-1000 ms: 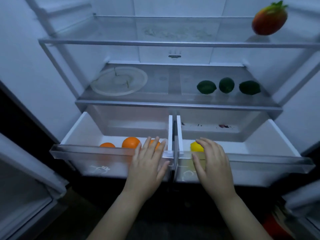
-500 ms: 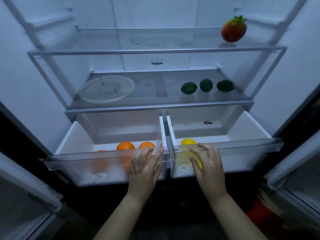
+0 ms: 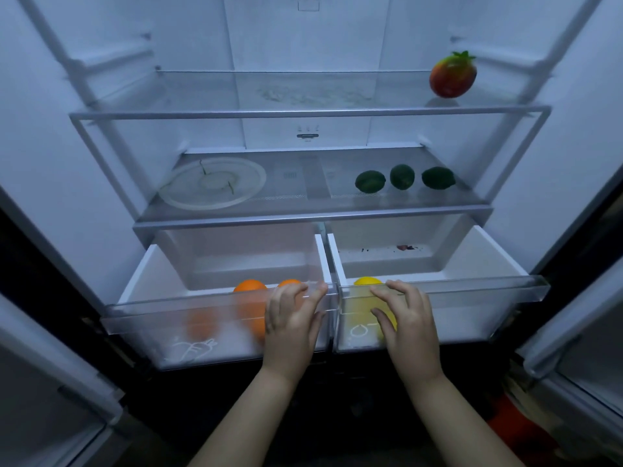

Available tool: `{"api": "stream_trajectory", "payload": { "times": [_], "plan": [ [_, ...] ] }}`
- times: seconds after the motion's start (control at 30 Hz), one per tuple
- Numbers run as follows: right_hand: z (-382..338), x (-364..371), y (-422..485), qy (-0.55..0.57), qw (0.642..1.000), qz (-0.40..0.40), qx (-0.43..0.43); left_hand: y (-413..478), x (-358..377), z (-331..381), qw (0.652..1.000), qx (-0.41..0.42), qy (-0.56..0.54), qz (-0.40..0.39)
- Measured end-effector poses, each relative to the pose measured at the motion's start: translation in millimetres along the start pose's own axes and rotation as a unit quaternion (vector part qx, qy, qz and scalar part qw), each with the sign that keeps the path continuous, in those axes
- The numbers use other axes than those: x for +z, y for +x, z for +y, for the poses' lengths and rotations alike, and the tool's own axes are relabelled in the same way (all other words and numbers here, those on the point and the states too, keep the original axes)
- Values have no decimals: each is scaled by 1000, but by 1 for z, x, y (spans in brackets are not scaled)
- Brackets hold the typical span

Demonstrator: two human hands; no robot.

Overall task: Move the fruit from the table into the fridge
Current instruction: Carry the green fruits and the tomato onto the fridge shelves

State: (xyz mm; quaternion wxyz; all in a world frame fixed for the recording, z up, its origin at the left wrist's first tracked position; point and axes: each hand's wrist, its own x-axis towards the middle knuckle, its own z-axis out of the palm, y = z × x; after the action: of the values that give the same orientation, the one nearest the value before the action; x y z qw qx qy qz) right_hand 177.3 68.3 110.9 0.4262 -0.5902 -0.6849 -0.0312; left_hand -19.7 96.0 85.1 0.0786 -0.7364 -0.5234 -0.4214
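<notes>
**Spotter:** Where's the fruit from your end?

**Me:** All that I can see is inside the fridge. Oranges [image 3: 250, 288] sit in the left crisper drawer [image 3: 215, 335], against its front wall near the inner corner. A lemon [image 3: 366, 282] sits in the right crisper drawer [image 3: 472, 311], at its front-left corner. Three limes [image 3: 402, 176] line the right half of the lower glass shelf [image 3: 310, 215], and a red-and-green mango-like fruit [image 3: 452, 75] stands at the right end of the upper glass shelf [image 3: 310, 112]. The table is out of view, so I can't say whether any is left there.

**Spotter:** And the hands?

**Me:** My left hand [image 3: 290, 328] lies flat on the left drawer's clear front near its inner edge, fingers spread and curled over the rim, holding no fruit. My right hand [image 3: 406, 326] does the same on the right drawer. Both drawers stand pulled out.

**Spotter:** How will they handle?

**Me:** I'd judge the drawers light and stiff, smooth plastic that could skew on the runners if pushed off-centre; palms near the middle edges should do. The citrus is round and firm, so it will likely roll forward or back when the drawers move
</notes>
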Motion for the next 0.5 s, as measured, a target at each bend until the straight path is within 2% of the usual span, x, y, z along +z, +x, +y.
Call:
{"api": "stream_trajectory", "payload": {
  "times": [0.2,0.5],
  "plan": [
    [-2,8,12,-4,1000,-3,-1,22,6,-13,999,-22,-20,-21],
    [9,23,35,-15,1000,-5,0,29,15,-19,1000,-4,-7,-5]
  ]
}}
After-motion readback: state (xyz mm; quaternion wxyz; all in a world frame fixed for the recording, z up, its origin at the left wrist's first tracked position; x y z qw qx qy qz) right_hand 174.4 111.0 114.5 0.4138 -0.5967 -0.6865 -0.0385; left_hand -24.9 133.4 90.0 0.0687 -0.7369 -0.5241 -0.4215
